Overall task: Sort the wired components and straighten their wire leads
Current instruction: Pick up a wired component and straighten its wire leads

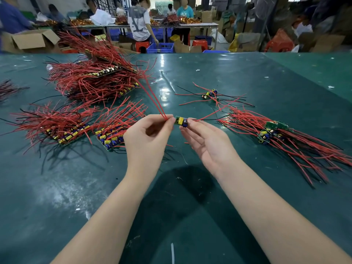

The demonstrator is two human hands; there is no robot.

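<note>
A small green circuit board [181, 121] with a yellow part and a blue capacitor hangs above the green table [247, 77] between my hands. My left hand [147, 136] pinches the two red leads [150, 92] where they leave the board's left end; they run up and away. My right hand [207, 141] holds the board's right end with fingertip and thumb, palm up, other fingers loose. A red and a black lead [215, 114] trail off to the right.
A big heap of boards with red wires [95, 77] lies far left. Two rows of boards [62, 128] [114, 134] lie left of my hands. A few loose boards [210, 95] lie ahead right, and a bundle [276, 138] at right. People work at tables behind.
</note>
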